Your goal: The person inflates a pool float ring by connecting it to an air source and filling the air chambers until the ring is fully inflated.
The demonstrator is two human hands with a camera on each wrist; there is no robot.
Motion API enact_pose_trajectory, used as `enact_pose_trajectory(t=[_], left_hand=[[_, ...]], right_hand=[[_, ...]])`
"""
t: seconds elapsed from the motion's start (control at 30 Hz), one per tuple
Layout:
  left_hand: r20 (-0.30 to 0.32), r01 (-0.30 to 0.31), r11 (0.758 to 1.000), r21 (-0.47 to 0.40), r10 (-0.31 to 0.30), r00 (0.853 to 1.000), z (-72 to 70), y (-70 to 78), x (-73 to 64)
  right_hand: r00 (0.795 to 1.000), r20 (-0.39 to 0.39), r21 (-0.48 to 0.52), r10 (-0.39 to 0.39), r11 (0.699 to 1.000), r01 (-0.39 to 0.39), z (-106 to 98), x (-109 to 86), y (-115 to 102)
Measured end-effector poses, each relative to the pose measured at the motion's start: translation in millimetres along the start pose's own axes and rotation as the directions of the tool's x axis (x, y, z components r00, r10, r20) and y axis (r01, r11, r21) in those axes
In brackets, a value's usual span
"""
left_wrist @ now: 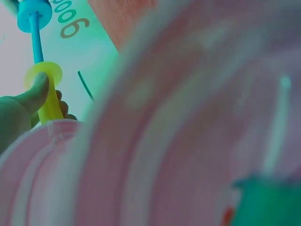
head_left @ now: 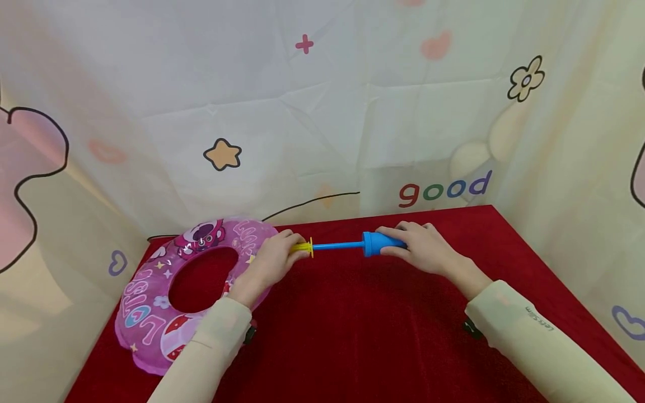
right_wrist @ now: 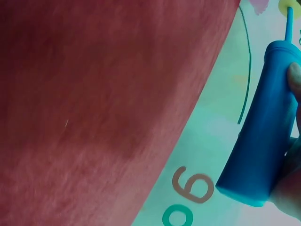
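Observation:
Both hands hold a hand air pump crosswise over the red cloth. My left hand [head_left: 272, 257] grips the pump's yellow handle [left_wrist: 51, 106], the thumb lying along it up to the round flange. Around the blue barrel [right_wrist: 263, 122] curl the fingers of my right hand [head_left: 420, 246]. Between them a thin blue rod [head_left: 337, 245] shows, drawn out of the barrel. A pink-purple printed swim ring [head_left: 133, 302], puffed out with air, lies at the left, partly behind my left hand and forearm. It fills much of the left wrist view, blurred.
Red cloth [head_left: 353, 336] covers the table. Pale printed curtains [head_left: 312, 123] hang close behind it and along both sides, with the word "good" [head_left: 445, 189] near the back edge. Dark wrist-camera pieces [head_left: 472, 329] show under the sleeves.

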State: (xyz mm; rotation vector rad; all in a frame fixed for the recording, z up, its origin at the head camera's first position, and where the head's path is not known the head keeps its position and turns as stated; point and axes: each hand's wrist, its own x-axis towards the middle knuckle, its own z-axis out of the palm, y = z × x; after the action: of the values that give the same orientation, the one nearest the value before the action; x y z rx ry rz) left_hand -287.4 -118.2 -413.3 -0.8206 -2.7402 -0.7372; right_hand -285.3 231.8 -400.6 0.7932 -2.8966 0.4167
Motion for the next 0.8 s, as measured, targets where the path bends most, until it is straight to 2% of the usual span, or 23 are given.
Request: enact_pose_trajectory(t=[0.17, 0.33, 0.57, 0.7, 0.8], left_hand=[[-0.002, 0.020, 1.000, 0.004, -0.020, 1.000, 0.3, 10.4, 1.2], [-0.017, 0.030, 0.999, -0.026, -0.030, 0.999, 2.3, 18.2, 1.1], [0.013, 0.026, 0.998, -0.063, -0.025, 1.000, 10.6, 25.1, 1.0], [0.015, 0.018, 0.996, -0.085, -0.017, 1.000, 12.3, 24.1, 1.8], [0.002, 0.029, 0.995, -0.091, -0.028, 1.000, 13.9, 19.5, -0.3]], right_hand=[[0.999, -0.021, 0.002, -0.028, 1.000, 0.028, -0.5, 6.3, -15.2], [0.998, -0.023, -0.042, -0.053, 0.998, 0.052, 1.5, 17.3, -37.4], [0.997, -0.006, -0.061, -0.074, 0.995, 0.074, 12.3, 27.5, -63.4], [0.996, -0.006, -0.051, -0.086, 0.995, 0.086, 13.7, 27.8, -64.3], [0.997, -0.003, -0.041, -0.078, 0.996, 0.078, 13.8, 23.8, -52.8]])
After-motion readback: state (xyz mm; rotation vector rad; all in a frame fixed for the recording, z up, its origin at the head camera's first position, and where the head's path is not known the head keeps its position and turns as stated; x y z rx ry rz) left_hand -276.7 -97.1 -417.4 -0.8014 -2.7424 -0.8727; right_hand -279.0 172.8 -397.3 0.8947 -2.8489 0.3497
